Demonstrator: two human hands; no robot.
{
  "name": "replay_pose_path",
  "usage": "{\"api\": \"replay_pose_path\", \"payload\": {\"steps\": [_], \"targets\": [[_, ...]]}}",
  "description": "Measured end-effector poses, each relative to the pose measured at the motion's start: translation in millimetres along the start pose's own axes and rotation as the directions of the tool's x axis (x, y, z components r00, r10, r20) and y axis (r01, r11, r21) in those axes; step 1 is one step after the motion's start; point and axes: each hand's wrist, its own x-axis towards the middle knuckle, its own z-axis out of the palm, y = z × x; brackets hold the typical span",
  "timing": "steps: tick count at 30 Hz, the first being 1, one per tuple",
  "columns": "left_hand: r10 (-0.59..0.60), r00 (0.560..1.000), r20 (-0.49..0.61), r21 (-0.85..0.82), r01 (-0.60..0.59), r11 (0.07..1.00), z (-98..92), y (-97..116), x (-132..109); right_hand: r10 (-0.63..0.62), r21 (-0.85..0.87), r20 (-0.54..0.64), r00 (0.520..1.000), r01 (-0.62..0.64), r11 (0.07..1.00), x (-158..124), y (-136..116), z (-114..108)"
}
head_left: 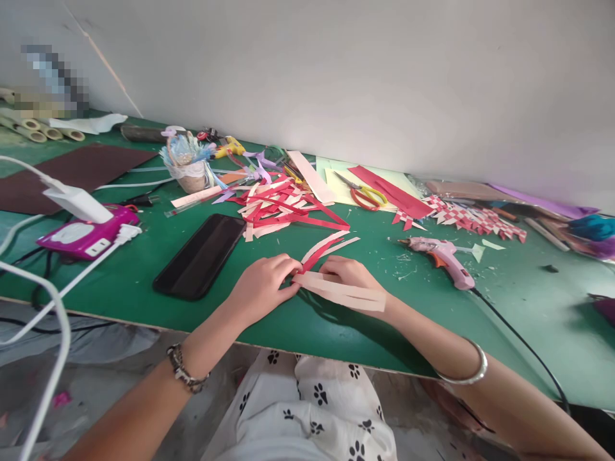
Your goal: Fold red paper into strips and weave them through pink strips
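Near the table's front edge, my left hand (269, 285) pinches the joined end of some paper strips (343, 293). Pale pink lengths run from there to the right, across my right wrist, while red and pale ones point away from me. My right hand (348, 272) curls around the strips from the other side, its fingertips partly hidden behind them. Beyond my hands lies a loose pile of red and pale pink strips (283, 205). A black phone (200, 256) rests flat to the left of my left hand.
A pink glue gun (442, 256) with a black cord lies at right. Behind are scissors (368, 195), red paper (389, 191) and woven checkered pieces (475, 218). At left stand a small basket (189, 173) and a magenta power strip (89, 234) with white cables.
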Motion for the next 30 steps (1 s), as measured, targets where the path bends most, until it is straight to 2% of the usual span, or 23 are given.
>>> {"api": "replay_pose_path", "payload": {"steps": [6,10,14,19,22,27,30], "targets": [[-0.007,1.000,-0.002,0.022,0.007,1.000,-0.3,0.7,-0.1,0.039,0.009,0.055,0.998,-0.039,0.999,6.9,-4.4,-10.3],[-0.012,1.000,0.004,0.018,0.012,1.000,-0.5,1.9,-0.5,0.098,0.034,0.169,0.981,-0.105,0.994,13.2,-9.6,-18.0],[-0.012,1.000,0.025,0.029,0.011,1.000,-0.7,2.4,-0.2,0.049,0.118,0.255,0.966,-0.081,0.990,22.9,-10.4,-23.3],[-0.003,0.999,0.036,0.064,0.001,0.998,-0.7,2.4,-0.5,-0.004,0.238,0.458,0.889,-0.118,0.964,31.9,-10.0,-30.4],[-0.006,0.999,0.033,0.049,0.004,0.999,-1.0,3.1,-0.8,0.027,0.184,0.548,0.836,-0.152,0.971,32.8,-12.4,-34.8],[-0.014,1.000,0.026,0.022,0.013,1.000,-1.3,3.0,-0.9,0.097,0.060,0.590,0.801,-0.163,0.985,30.5,-15.2,-36.3],[-0.013,1.000,0.025,0.014,0.012,1.000,-0.7,2.2,-0.9,0.074,0.053,0.534,0.842,-0.120,0.991,28.2,-14.6,-35.1]]}}
